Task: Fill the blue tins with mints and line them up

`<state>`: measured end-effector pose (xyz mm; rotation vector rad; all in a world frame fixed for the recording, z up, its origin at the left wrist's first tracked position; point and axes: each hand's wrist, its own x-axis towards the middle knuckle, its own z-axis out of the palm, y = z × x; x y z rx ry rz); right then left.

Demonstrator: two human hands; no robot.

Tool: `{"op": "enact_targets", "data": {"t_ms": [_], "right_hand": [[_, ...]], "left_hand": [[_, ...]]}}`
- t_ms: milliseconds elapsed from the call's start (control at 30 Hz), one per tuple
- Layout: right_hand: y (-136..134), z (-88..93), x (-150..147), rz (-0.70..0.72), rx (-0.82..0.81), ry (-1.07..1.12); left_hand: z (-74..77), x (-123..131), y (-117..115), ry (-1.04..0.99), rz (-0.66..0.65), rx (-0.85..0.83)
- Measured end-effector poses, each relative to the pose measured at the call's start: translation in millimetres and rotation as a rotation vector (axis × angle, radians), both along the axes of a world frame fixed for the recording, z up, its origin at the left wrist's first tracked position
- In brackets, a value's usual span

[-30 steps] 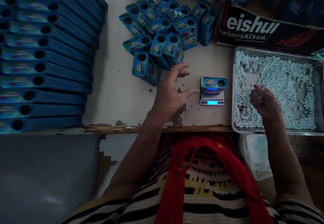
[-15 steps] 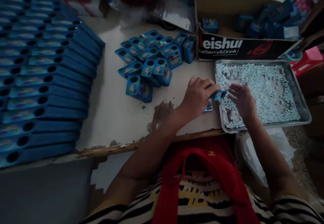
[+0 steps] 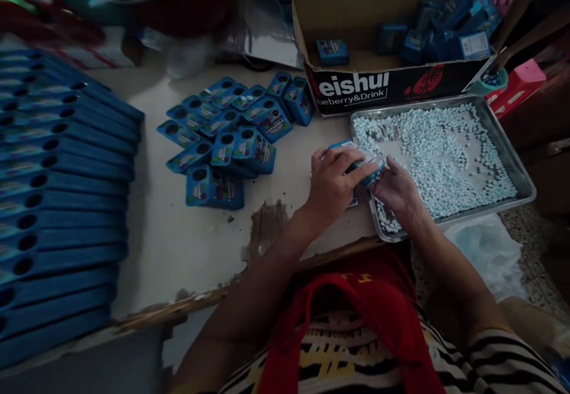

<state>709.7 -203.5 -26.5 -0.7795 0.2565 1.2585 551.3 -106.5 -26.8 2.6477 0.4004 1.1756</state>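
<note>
My left hand [image 3: 332,183] is wrapped round a small blue box [image 3: 345,146], which lies tilted with its end toward the tray's left edge. My right hand [image 3: 398,189] is cupped palm up at that end of the box, fingers apart and partly hidden behind it. Whether anything small lies in the palm is too dim to tell. A metal tray [image 3: 525,177] of pale blue and white pellets [image 3: 445,151] sits just beyond my right hand. Part of a small flat device [image 3: 353,202] shows under my left hand.
Several blue boxes [image 3: 227,189] with round holes stand mid-table. Long rows of similar boxes [image 3: 75,216] fill the left. An open carton [image 3: 351,92] holding blue boxes stands behind the tray. Another person's arm [image 3: 525,38] shows at upper right; a plastic bag [image 3: 487,251] lies below the tray.
My right hand has come left from over the tray to the box and turned palm up. The box in my left hand is now tilted differently. The view has shifted right.
</note>
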Motion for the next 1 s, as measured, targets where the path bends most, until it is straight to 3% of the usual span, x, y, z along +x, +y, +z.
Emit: {"op": "enact_targets", "data": {"t_ms": [267,400,500,600,700,800,867,1000], "right_hand": [[-4.6,18.4,-9.2,0.038,-0.06,-0.014],[-4.6,19.2,-5.5,0.056,-0.084,-0.087],[-13.3,21.9,8.7,0.119,-0.085,-0.374],[-28.7,25.5,32.1,0.2,-0.189,-1.023],[-46.6,25.1,59.2,0.143,-0.42,-1.786],[-63.4,18.7,81.6,0.056,-0.572,-2.2],[-71.8,12.1,89.7,0.2,-0.56,-2.291],[-77.2,-2.9,87.9,0.69,-0.459,-2.361]], "left_hand": [[-8.0,-15.6,10.6,-0.077,-0.004,-0.353],[-20.2,-33.4,13.3,-0.268,0.009,-0.754],[-39.2,-40.3,14.9,-0.345,0.004,-1.085],[-52.2,-43.7,14.7,-0.373,-0.018,-1.245],[-51.0,-52.7,16.0,-0.41,-0.029,-1.215],[-40.2,-72.0,21.5,-0.423,-0.022,-1.113],[-31.4,-88.3,26.2,-0.437,0.033,-1.03],[-12.4,-117.4,30.2,-0.494,0.187,-0.856]]}}
